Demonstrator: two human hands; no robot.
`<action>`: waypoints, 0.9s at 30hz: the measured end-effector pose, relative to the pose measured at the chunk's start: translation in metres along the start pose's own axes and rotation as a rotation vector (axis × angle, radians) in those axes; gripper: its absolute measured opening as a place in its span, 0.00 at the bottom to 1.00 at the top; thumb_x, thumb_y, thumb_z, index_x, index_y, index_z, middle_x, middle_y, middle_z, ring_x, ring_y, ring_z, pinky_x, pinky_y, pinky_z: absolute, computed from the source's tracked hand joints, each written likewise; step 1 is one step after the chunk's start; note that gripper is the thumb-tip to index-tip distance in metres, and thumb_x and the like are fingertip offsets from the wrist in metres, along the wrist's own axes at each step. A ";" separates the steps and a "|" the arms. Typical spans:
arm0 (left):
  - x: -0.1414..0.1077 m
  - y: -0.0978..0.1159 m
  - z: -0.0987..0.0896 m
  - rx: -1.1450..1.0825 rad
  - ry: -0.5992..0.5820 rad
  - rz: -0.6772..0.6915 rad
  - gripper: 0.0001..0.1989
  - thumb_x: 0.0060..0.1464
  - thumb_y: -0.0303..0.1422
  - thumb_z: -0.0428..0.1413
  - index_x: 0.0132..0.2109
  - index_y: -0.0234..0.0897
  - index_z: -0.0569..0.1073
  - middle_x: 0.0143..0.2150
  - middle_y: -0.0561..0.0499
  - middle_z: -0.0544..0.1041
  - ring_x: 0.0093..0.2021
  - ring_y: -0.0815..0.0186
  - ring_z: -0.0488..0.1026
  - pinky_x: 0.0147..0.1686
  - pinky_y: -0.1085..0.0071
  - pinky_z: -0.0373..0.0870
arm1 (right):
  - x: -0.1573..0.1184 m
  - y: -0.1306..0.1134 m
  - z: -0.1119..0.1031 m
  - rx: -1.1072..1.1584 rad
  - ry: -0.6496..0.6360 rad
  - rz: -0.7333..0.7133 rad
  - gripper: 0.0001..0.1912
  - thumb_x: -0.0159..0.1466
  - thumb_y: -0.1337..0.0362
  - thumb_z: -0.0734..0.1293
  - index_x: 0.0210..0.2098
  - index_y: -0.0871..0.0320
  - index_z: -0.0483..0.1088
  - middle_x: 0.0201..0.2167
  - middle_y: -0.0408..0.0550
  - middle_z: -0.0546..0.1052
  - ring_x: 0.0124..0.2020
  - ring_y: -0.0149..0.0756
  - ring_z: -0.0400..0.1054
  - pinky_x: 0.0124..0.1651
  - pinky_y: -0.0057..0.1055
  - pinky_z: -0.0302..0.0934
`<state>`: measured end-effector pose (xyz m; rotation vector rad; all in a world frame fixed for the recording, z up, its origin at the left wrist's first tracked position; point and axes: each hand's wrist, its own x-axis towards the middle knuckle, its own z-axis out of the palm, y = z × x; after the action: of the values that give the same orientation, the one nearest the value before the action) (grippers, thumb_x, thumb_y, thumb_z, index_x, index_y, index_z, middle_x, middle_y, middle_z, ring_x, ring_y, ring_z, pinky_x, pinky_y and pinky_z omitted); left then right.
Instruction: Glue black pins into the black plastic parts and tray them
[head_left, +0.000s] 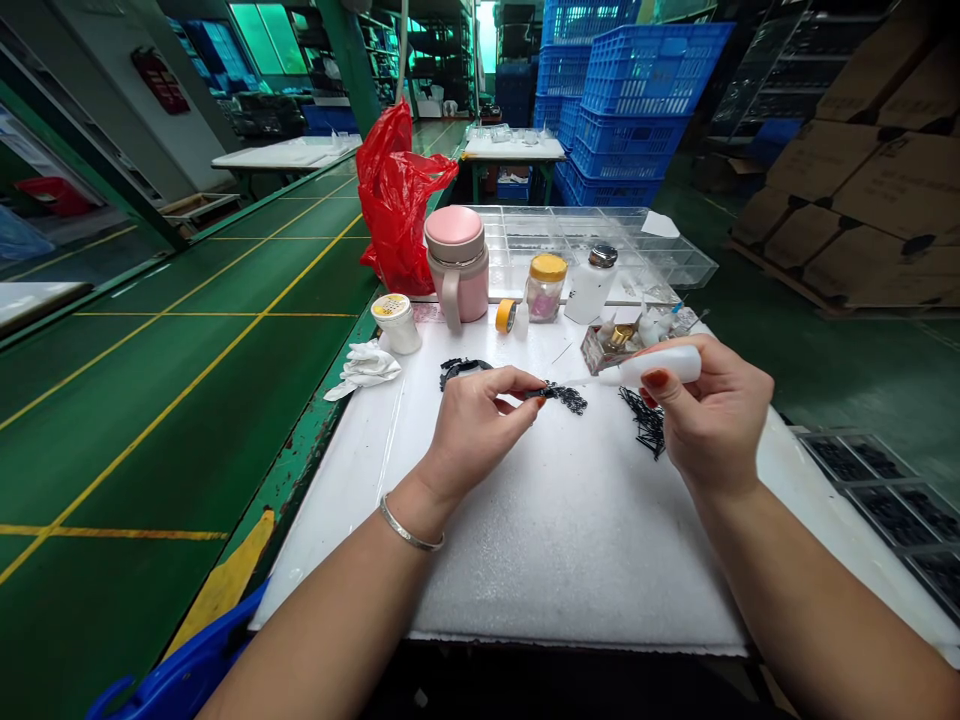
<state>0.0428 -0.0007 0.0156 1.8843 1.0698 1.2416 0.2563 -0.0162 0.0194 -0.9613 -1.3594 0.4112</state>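
Observation:
My left hand (480, 420), a silver bangle at its wrist, pinches a small dark piece between thumb and index finger. What kind of piece it is cannot be made out. In my right hand (712, 410) is a white squeeze bottle (671, 366), lying almost level with its thin tip pointing left toward the pinched piece. Whether the tip touches the piece is unclear. Just beyond the left fingertips lies a pile of small black parts (571, 400) on the white foam-covered table (570, 540). Black stick-like pieces (643, 425) are heaped beside the right hand, partly hidden by it.
Along the table's back stand a pink mug (471, 275), a yellow-lidded jar (546, 290), a clear bottle (591, 290), and a small box of bottles (600, 345). A red bag (397, 215), white tub (397, 325) and white glove (365, 367) are at left, beside a green conveyor (172, 400).

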 end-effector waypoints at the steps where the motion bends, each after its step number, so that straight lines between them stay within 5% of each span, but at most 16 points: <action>1: 0.000 0.000 0.000 0.000 0.001 0.001 0.07 0.52 0.24 0.61 0.38 0.37 0.81 0.35 0.53 0.81 0.34 0.68 0.77 0.32 0.77 0.76 | 0.000 0.000 0.000 0.000 -0.003 -0.003 0.12 0.58 0.54 0.75 0.32 0.56 0.77 0.25 0.46 0.73 0.25 0.34 0.64 0.25 0.32 0.55; 27: 0.000 0.000 -0.001 0.002 0.002 0.006 0.06 0.52 0.24 0.62 0.38 0.36 0.81 0.35 0.53 0.81 0.34 0.69 0.77 0.33 0.77 0.76 | -0.001 -0.003 -0.001 -0.036 -0.009 -0.063 0.07 0.59 0.60 0.75 0.33 0.56 0.78 0.25 0.44 0.73 0.25 0.32 0.64 0.24 0.29 0.54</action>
<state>0.0414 -0.0008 0.0156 1.8889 1.0675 1.2463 0.2560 -0.0188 0.0211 -0.9451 -1.4057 0.3451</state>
